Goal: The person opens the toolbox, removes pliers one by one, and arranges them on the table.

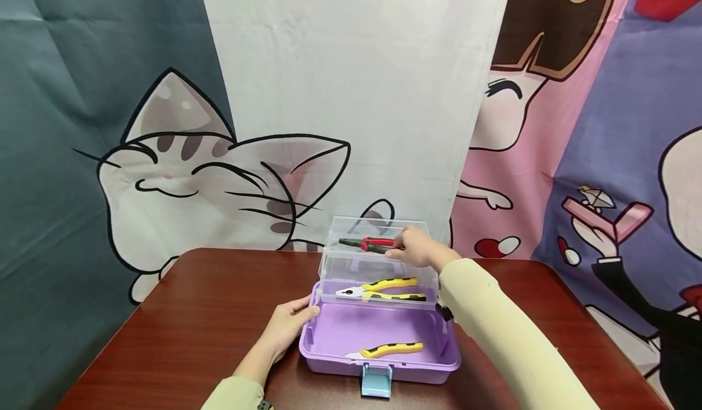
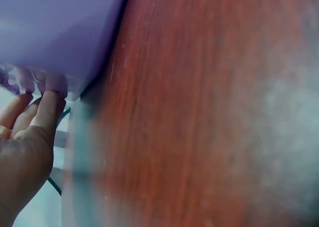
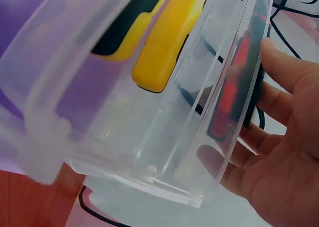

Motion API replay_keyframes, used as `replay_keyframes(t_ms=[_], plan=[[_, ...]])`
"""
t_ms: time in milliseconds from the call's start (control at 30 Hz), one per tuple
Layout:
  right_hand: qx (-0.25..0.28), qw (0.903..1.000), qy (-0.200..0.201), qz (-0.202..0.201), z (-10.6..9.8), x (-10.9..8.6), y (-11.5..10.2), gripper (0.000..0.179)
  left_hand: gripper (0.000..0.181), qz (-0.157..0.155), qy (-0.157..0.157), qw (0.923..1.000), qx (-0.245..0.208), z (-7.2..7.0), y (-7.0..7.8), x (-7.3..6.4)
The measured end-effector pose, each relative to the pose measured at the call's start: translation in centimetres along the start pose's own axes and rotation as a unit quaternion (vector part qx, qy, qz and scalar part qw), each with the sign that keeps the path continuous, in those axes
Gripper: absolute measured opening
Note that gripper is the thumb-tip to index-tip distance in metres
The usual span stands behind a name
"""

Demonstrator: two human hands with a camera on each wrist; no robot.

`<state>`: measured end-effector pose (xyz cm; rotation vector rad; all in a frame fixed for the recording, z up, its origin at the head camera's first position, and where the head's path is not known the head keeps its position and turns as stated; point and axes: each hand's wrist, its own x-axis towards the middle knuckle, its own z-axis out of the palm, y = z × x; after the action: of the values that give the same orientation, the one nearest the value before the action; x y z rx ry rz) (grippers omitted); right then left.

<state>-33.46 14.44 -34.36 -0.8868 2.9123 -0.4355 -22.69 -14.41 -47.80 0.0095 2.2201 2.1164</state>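
A purple toolbox (image 1: 329, 364) stands unfolded on the table, with clear trays raised at its back. My left hand (image 1: 287, 326) grips its left rim, thumb on the edge and fingers outside; in the left wrist view those fingers touch the purple wall. At the upper clear tray (image 1: 342, 224), my right hand (image 1: 419, 248) holds red-and-black pliers (image 1: 375, 243) by the handles, jaws pointing left. Yellow-and-black pliers (image 1: 390, 284) lie in the lower clear tray (image 3: 119, 132). On the box floor rests a tool with a yellow-and-black handle (image 1: 392, 349), its pale head hard to make out.
A light blue latch (image 1: 376, 381) hangs down at the toolbox's front. The reddish-brown wooden table (image 1: 219, 306) extends to both sides. Close behind it hangs a cloth backdrop (image 1: 351, 93) with cartoon figures.
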Motion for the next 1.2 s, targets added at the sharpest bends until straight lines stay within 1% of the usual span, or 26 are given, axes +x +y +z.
replay_keyframes(t_ms=[67, 167, 300, 433, 500, 567, 667, 733, 800, 967, 1100, 1200], plan=[[0.020, 0.9998, -0.005, 0.001, 0.0, 0.0, -0.1, 0.026, 0.046, 0.007, 0.017, 0.9997, 0.013, 0.3, 0.0, -0.1], [0.057, 0.9980, -0.019, 0.020, -0.1, 0.1, -0.4, 0.024, 0.043, 0.019, 0.040, 0.9985, 0.033, 0.7, 0.0, -0.3], [0.060, 0.9965, -0.021, 0.054, -0.3, 0.3, -0.8, 0.025, 0.043, 0.032, 0.055, 0.9972, 0.041, 1.1, 0.2, -0.6], [0.058, 0.9950, -0.019, 0.079, -0.4, 0.3, -1.0, 0.044, 0.044, 0.037, 0.060, 0.9963, 0.049, 1.5, 0.4, -0.9], [0.068, 0.9937, -0.021, 0.087, -0.5, 0.3, -1.0, 0.052, 0.044, 0.043, 0.064, 0.9953, 0.059, 1.7, 0.5, -1.1], [0.074, 0.9929, -0.023, 0.090, -0.5, 0.3, -1.0, 0.058, 0.044, 0.045, 0.065, 0.9950, 0.060, 1.9, 0.6, -1.3], [0.067, 0.9933, -0.024, 0.091, -0.8, 0.3, -1.2, 0.063, 0.044, 0.048, 0.061, 0.9954, 0.057, 2.4, 0.7, -1.7], [0.052, 0.9940, -0.030, 0.092, -1.0, 0.3, -1.4, 0.065, 0.044, 0.049, 0.059, 0.9956, 0.053, 2.5, 0.8, -1.8], [0.035, 0.9940, -0.038, 0.096, -1.4, 0.3, -1.6, 0.067, 0.044, 0.049, 0.065, 0.9953, 0.052, 2.7, 0.9, -2.0], [0.012, 0.9906, -0.060, 0.122, -2.3, 0.5, -1.8, 0.069, 0.041, 0.059, 0.083, 0.9938, 0.045, 2.8, 1.1, -2.1], [0.001, 0.9911, -0.063, 0.117, -2.4, 0.5, -1.8, 0.058, 0.040, 0.063, 0.089, 0.9930, 0.045, 2.8, 1.2, -2.2], [-0.002, 0.9938, -0.050, 0.099, -2.3, 0.5, -1.7, 0.053, 0.038, 0.062, 0.088, 0.9931, 0.048, 2.8, 1.0, -1.9]])
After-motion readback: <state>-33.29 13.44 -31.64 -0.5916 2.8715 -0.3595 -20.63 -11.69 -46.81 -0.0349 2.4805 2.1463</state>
